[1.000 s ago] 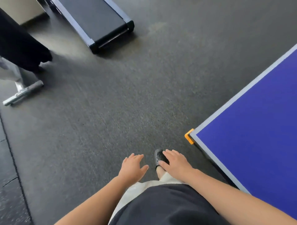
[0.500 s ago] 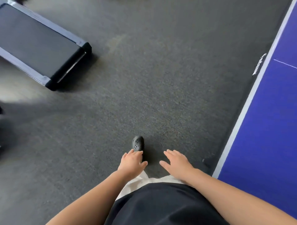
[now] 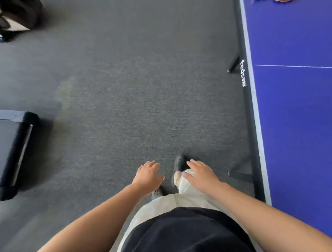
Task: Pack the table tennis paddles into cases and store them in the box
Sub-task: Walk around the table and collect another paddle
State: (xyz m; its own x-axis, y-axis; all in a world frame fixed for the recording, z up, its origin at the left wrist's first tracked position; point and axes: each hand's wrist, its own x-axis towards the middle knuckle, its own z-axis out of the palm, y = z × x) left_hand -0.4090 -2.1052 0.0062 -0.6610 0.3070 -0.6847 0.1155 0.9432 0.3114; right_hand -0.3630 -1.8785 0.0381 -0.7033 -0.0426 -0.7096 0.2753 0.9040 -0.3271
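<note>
Now the view has swung round: a second ago the orange-capped corner of the table tennis table sat low on the right, half a second ago only its long side showed, and at this moment that white-lined side edge runs up the whole right of the frame, with the thin white centre line crossing the blue top. The treadmill has slid from the upper left down to the left edge of the picture. So the person is walking along the table's long side, over the dark floor — one dark clog forward, the other tucked under the left wrist.

Both hands have stayed as they were. The left hand is held out flat, fingers straight and loosely spread, holding nothing; the right hand is the same, palm down, empty, near the table's edge but not touching it.

No paddle, case or box is clearly in view. At the far end of the table, cut by the top edge of the frame, a small reddish shape lies on the blue top — it may be a paddle, but too little shows to tell. By my judgement the packing has not begun; this is the approach towards whatever lies at that far end.
</note>
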